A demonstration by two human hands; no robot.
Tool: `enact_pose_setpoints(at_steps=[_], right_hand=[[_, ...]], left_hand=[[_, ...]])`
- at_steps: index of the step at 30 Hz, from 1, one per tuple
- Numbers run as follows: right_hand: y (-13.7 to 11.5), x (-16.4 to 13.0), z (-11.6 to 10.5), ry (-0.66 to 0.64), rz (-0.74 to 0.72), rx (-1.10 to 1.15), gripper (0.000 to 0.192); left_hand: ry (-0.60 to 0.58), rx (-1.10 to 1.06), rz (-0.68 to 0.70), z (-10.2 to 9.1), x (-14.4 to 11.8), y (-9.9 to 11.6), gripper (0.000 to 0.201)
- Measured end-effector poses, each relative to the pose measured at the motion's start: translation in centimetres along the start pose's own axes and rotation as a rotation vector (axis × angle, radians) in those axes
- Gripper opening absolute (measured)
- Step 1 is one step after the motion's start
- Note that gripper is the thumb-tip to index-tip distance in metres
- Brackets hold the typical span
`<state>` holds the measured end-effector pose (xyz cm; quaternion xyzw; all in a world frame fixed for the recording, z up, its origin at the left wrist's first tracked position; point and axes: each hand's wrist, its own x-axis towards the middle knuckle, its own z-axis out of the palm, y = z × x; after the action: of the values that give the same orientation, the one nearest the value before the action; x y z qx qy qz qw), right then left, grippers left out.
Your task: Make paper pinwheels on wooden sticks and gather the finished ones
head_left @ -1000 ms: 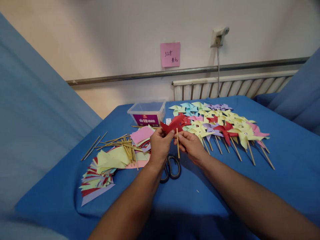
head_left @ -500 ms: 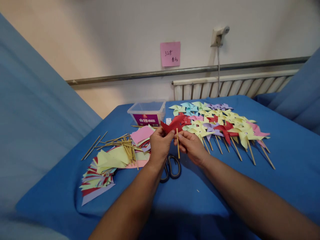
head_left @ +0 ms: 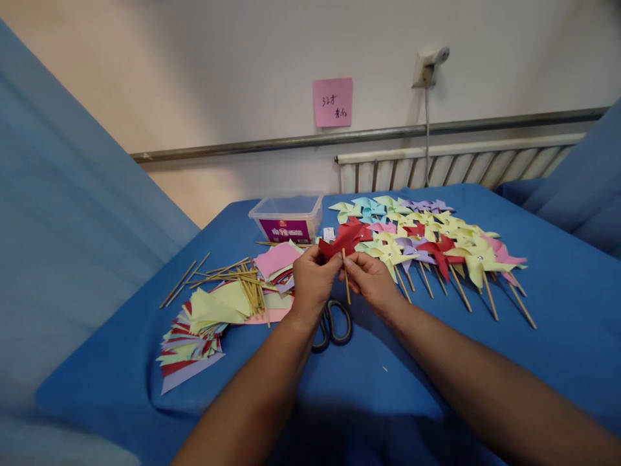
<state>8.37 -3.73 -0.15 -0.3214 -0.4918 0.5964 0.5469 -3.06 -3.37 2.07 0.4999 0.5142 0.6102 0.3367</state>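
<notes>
My left hand [head_left: 315,275] is closed on a red paper pinwheel [head_left: 334,246], its folded blades showing above the fingers. A short wooden stick [head_left: 347,285] stands nearly upright against the near side of the red paper. The fingers of my right hand [head_left: 369,277] pinch that stick near its upper end, close to the left fingertips. Where stick and paper meet is partly hidden by the fingers. Black-handled scissors [head_left: 339,323] lie on the blue cloth just below my hands, their blades hidden behind my left hand.
Finished pinwheels [head_left: 480,257] in several colours lie in rows at the right. Loose sticks [head_left: 250,285] and fanned paper sheets [head_left: 194,343] cover the left. A clear plastic box [head_left: 286,217] and a small white box [head_left: 328,234] stand at the back, before a radiator [head_left: 402,169].
Both hands have drawn slightly closer together at the stick. The red paper has shifted and turned a little, showing less on its left side. The whole view has moved slightly.
</notes>
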Motion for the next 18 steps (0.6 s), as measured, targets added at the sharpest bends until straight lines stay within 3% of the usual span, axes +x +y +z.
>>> enact_pose_setpoints(at_steps=[18], right_hand=[[0.33,-0.03,-0.19,0.077,-0.035,-0.100,0.032]], left_hand=[[-0.005,-0.001,-0.008,-0.07,0.18,-0.40,0.016]])
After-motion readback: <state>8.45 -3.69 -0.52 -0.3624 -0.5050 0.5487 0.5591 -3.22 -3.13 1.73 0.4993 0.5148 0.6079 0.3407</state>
